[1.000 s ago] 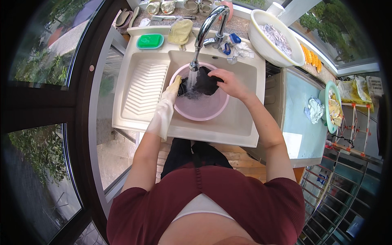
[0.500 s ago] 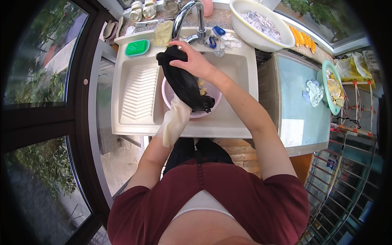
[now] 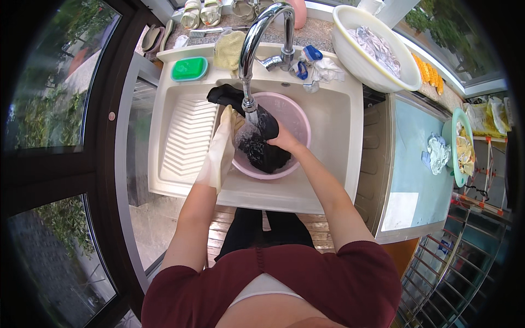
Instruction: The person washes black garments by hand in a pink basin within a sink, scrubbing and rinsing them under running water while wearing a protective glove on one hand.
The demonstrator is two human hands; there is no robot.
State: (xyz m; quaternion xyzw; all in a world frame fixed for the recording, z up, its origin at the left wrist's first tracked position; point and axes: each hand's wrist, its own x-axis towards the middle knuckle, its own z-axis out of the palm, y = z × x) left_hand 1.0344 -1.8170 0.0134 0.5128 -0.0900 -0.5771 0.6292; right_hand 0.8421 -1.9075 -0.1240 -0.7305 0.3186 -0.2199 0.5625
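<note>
Black cloth (image 3: 268, 157) lies in the pink basin (image 3: 299, 117) under the running gooseneck faucet (image 3: 248, 63), one end over the rim; from my remote view the bare right hand (image 3: 282, 140) grips it, while I can't tell whether the gloved left hand (image 3: 232, 120) does

From my remote station, I see a cream sink (image 3: 339, 123) carrying a pink basin (image 3: 301, 117), a dish (image 3: 206, 73) and a yellow cloth (image 3: 229, 50); shoes (image 3: 210, 14) and a brush (image 3: 203, 33) line the stone ledge (image 3: 317, 39) behind, while a rumpled pale garment (image 3: 437, 155) lies on the blue worktop (image 3: 413, 128) alongside.
</note>
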